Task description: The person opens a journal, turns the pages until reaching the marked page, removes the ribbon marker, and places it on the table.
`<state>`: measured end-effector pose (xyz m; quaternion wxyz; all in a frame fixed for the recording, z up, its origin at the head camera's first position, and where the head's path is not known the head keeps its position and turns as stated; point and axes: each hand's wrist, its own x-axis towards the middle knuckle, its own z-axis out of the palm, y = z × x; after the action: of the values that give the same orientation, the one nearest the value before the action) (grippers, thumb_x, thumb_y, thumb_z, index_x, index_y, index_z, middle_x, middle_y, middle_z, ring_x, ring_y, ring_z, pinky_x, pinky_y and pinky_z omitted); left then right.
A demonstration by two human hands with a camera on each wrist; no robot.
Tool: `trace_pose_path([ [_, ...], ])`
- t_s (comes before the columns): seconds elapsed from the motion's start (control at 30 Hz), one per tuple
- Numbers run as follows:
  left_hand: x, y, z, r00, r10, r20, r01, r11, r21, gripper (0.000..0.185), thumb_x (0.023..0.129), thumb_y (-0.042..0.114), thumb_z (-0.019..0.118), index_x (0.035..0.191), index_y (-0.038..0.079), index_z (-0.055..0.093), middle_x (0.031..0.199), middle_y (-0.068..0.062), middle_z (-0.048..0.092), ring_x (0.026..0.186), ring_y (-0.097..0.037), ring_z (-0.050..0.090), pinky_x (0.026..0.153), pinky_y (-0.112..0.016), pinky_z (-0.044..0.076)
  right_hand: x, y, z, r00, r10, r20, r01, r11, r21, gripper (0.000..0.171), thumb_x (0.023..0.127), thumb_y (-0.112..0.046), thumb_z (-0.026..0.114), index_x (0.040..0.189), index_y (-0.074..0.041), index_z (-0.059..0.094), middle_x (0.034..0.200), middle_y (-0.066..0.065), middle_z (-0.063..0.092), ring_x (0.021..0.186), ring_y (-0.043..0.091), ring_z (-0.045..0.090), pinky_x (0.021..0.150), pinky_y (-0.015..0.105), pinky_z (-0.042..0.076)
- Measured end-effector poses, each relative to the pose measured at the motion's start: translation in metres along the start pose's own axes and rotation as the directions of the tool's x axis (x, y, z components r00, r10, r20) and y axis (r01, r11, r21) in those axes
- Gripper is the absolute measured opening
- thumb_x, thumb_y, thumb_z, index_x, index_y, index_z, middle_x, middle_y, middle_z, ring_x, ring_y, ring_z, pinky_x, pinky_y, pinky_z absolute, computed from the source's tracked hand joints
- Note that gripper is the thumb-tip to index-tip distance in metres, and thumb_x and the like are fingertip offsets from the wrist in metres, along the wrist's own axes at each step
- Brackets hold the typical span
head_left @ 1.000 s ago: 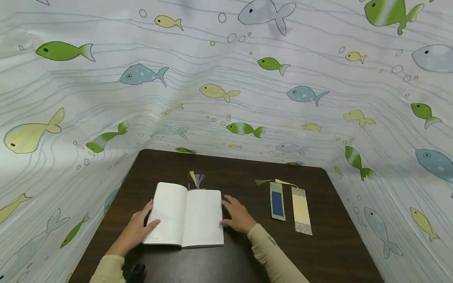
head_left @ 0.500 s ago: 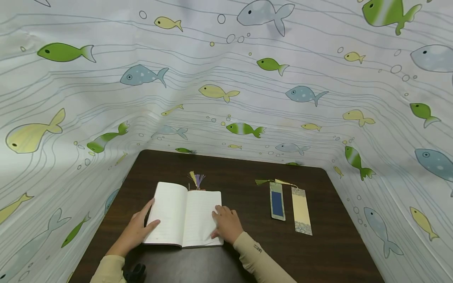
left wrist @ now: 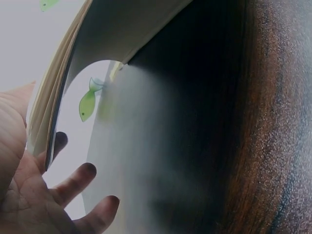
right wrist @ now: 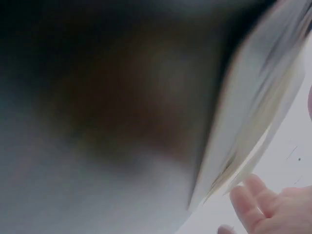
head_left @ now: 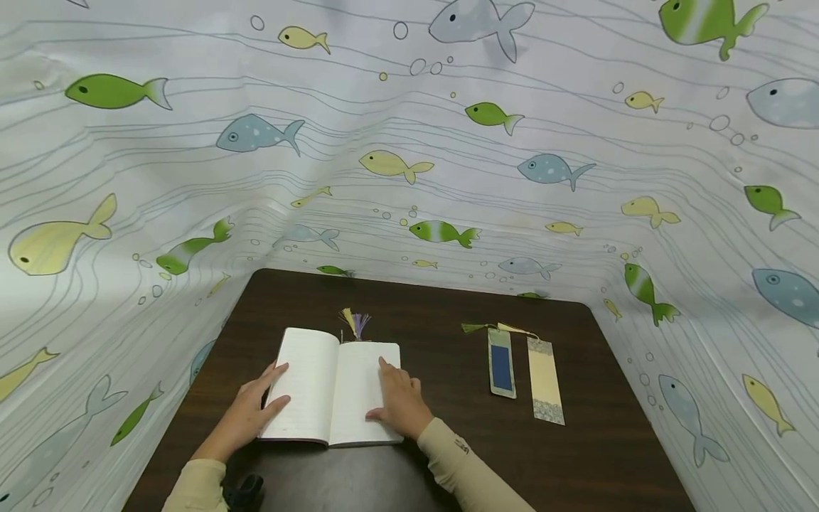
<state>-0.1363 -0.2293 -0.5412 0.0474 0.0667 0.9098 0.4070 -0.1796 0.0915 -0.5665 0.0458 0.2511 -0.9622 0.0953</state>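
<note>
An open notebook with pale pages lies on the dark table. My left hand holds its left edge, with the thumb on the page. In the left wrist view, several fingers of the left hand reach beneath the cover of the notebook. My right hand rests on the right page, index finger extended toward the top and thumb spread toward the centre fold. The right wrist view shows fingers of the right hand at the page edges of the notebook.
Yellow and purple tassels stick out beyond the notebook's top edge. To the right lie a green-and-blue bookmark and a cream bookmark, both tasselled. Fish-printed white cloth walls in the dark table.
My right hand has moved left from the notebook's right edge onto the right page, its fingers now extended. The left hand stays at the left edge.
</note>
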Motion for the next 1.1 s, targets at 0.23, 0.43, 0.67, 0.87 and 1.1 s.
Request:
trace_pose_path([
  [0.23, -0.001, 0.0, 0.0, 1.0, 0.017, 0.004, -0.017, 1.0, -0.01, 0.066, 0.101, 0.034, 0.064, 0.154, 0.003, 0.039, 0.16, -0.035, 0.019, 0.139, -0.062, 0.021, 0.1, -0.083, 0.022, -0.006, 0.006, -0.013, 0.981, -0.056, 0.187, 0.074, 0.993, -0.091, 0.104, 0.061, -0.057, 0.088, 0.148, -0.015, 0.052, 0.152, 0.009, 0.047, 0.133, 0.03, 0.046, 0.097, 0.056, 0.042],
  [0.43, -0.001, 0.002, -0.002, 1.0, -0.004, 0.007, 0.004, 1.0, 0.005, 0.066, 0.101, 0.033, 0.065, 0.155, 0.004, 0.039, 0.161, -0.034, 0.019, 0.139, -0.061, 0.022, 0.1, -0.083, 0.023, -0.002, 0.009, -0.008, 0.991, -0.125, -0.04, 0.113, 0.97, -0.215, 0.077, 0.054, -0.06, 0.084, 0.12, -0.021, 0.071, 0.135, 0.006, 0.059, 0.116, 0.027, 0.055, 0.084, 0.049, 0.044],
  [0.67, -0.001, 0.001, -0.001, 1.0, -0.015, 0.015, 0.015, 1.0, 0.011, 0.068, 0.101, 0.037, 0.064, 0.155, 0.004, 0.039, 0.161, -0.034, 0.019, 0.139, -0.061, 0.021, 0.101, -0.082, 0.023, 0.003, -0.004, -0.002, 0.984, -0.06, -0.167, 0.035, 0.988, -0.148, 0.114, 0.067, -0.061, 0.084, 0.151, 0.001, 0.039, 0.139, 0.017, 0.055, 0.12, 0.03, 0.055, 0.081, 0.045, 0.046],
  [0.87, -0.002, 0.003, 0.001, 1.0, -0.017, 0.012, 0.017, 1.0, -0.008, 0.062, 0.106, 0.036, 0.055, 0.155, 0.002, 0.038, 0.161, -0.034, 0.019, 0.14, -0.061, 0.02, 0.102, -0.082, 0.022, 0.005, -0.023, -0.007, 0.996, -0.092, 0.007, 0.078, 0.883, 0.463, 0.104, 0.097, -0.042, 0.069, 0.161, 0.0, -0.001, 0.153, 0.021, 0.045, 0.137, 0.03, 0.049, 0.108, 0.047, 0.041],
  [1.1, 0.002, 0.006, 0.002, 0.989, 0.108, -0.097, -0.119, 0.986, -0.115, 0.049, 0.112, 0.021, 0.035, 0.147, -0.013, 0.041, 0.153, -0.042, 0.027, 0.14, -0.062, 0.025, 0.106, -0.075, 0.025, 0.002, -0.05, -0.013, 0.922, -0.364, 0.129, 0.134, 0.615, 0.777, 0.095, 0.104, -0.036, 0.058, 0.161, -0.007, -0.013, 0.165, 0.009, 0.03, 0.151, 0.022, 0.029, 0.118, 0.039, 0.033],
])
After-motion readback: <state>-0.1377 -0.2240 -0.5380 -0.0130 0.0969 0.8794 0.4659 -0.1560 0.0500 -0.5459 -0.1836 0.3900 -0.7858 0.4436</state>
